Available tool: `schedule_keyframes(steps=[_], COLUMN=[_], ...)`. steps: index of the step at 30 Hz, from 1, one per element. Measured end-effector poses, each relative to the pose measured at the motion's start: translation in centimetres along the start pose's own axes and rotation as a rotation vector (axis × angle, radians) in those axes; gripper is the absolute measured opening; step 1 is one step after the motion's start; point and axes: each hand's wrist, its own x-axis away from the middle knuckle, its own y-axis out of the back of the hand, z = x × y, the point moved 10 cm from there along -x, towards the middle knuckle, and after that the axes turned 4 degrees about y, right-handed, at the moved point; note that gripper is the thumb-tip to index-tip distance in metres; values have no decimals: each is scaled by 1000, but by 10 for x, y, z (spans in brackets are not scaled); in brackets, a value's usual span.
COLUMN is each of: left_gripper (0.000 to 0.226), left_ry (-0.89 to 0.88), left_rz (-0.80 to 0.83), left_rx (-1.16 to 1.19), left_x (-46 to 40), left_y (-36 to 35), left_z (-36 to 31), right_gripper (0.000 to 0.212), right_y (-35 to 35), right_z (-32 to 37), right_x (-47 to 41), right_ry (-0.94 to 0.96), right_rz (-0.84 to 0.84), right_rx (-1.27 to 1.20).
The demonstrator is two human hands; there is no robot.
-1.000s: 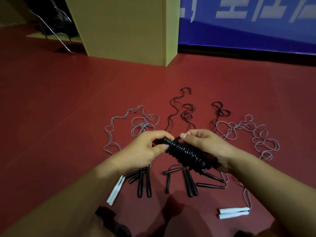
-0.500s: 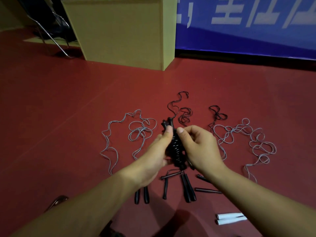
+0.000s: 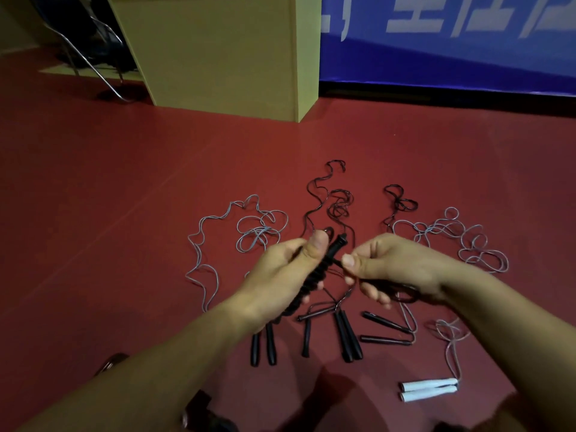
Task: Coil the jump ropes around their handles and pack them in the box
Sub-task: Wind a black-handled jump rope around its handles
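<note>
Right now the left hand [image 3: 280, 275] is gripping the coiled black jump rope [image 3: 314, 272] by its bundled handles, while the right hand [image 3: 389, 269] is pinching the loose cord end beside it. Light and springy, the thin cord is probably wanting to unwind, so holding over the wraps seems wise. Other uncoiled ropes [image 3: 249, 235] are lying on the red floor [image 3: 109, 198]; no box is visible.
</note>
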Motion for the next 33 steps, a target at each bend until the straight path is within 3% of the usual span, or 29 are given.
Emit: schedule_keyframes(steps=[3,6,9,13,18,20,27,30,33], left_gripper=[53,40,22,20,23,24,26,26,27], left_ry=[-14,10,53,81,121,147,183,181,192], left_rz=[100,136,133,92,-112,-165,-146,-125,-111], left_rx=[23,47,97,104,167,202,288,301,321], left_x=[0,1,3,1,-4,-4,-7,-8,-7], left_y=[-10,-12,-13,-11,26,38,35,32,30], left_z=[-3,-4,-3,1,10,16,22,21,22], right_gripper=[28,19,25,25,41,42,37,33,51], right_y=[-7,-18,-19,-9,39,51,26,19,15], right_z=[1,7,6,3,1,3,15,13,6], right_x=[3,7,8,5,0,4,2,-2,-6], right_ry=[13,58,48,45,181,239,311,300,227], right_rz=[127,289,330,212,-287,-396,-328,-294,-273], right_rx=[-129,-287,-356,-281,-158,-74,320,207,-26])
